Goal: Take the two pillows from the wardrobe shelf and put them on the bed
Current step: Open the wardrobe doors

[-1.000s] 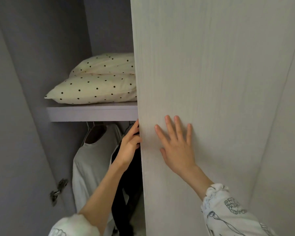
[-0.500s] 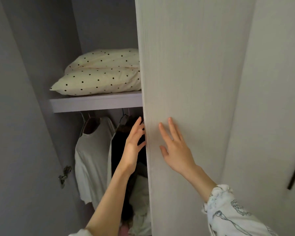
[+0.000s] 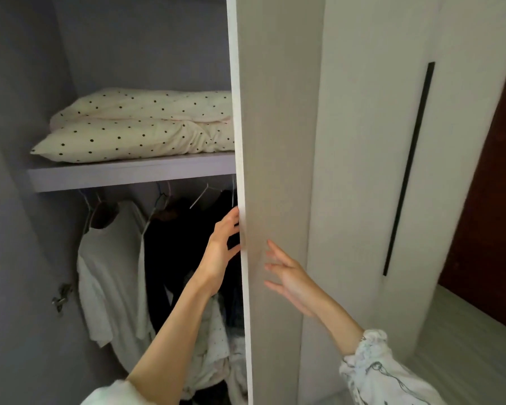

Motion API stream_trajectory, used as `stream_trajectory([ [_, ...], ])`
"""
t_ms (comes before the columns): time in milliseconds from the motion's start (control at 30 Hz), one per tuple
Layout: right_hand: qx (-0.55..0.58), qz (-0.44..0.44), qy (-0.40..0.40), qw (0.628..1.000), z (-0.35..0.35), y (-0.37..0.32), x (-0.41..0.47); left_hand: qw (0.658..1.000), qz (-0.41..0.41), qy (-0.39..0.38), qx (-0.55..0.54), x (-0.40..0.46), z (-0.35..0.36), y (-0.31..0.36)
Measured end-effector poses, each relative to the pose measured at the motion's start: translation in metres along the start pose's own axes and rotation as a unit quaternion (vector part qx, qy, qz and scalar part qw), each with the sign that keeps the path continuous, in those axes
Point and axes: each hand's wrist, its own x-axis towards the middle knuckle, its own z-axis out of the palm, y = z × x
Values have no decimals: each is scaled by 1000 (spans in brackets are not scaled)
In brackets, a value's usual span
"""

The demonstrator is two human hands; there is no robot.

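Two cream pillows with black dots lie stacked on the wardrobe shelf (image 3: pixel 123 175), the upper pillow (image 3: pixel 146 105) set a little further back than the lower pillow (image 3: pixel 129 140). The white wardrobe door (image 3: pixel 275 141) hides their right ends. My left hand (image 3: pixel 221 249) is open, its fingertips on the door's inner edge, well below the shelf. My right hand (image 3: pixel 289 277) is open with spread fingers, at the door's outer face. Neither hand holds anything.
Under the shelf hang a white shirt (image 3: pixel 111 258) and dark clothes (image 3: pixel 184 244) on hangers, with crumpled laundry (image 3: pixel 214 346) below. A second door with a long black handle (image 3: pixel 406 171) stands at right. A door hinge (image 3: pixel 60 298) sits on the left wall.
The door has swung further open to the right, uncovering more of the pillows and hanging clothes. My right palm has lifted off the door's face. The view has shifted right.
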Motion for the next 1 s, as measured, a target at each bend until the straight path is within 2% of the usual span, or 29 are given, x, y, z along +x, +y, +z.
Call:
stream_trajectory([
  [133, 15, -1, -22, 1000, -26, -17, -21, 999, -3, -39, 15, -14, 27, 9],
  [333, 14, 3, -23, 1000, -77, -20, -59, 999, -12, -46, 16, -30, 92, 15],
  [533, -2, 0, 11, 1000, -137, -24, -97, 998, -8, -67, 12, -41, 173, 22],
  [667, -6, 3, 30, 1000, -170, -30, -117, 993, -30, -111, 39, -35, 211, 29],
  [867, -51, 18, 49, 997, -211, -38, -128, 984, -52, -161, 50, -20, 246, 28],
  [1000, -92, 31, 99, 990, -233, -43, -137, 985, -51, -164, 30, -18, 256, 20],
])
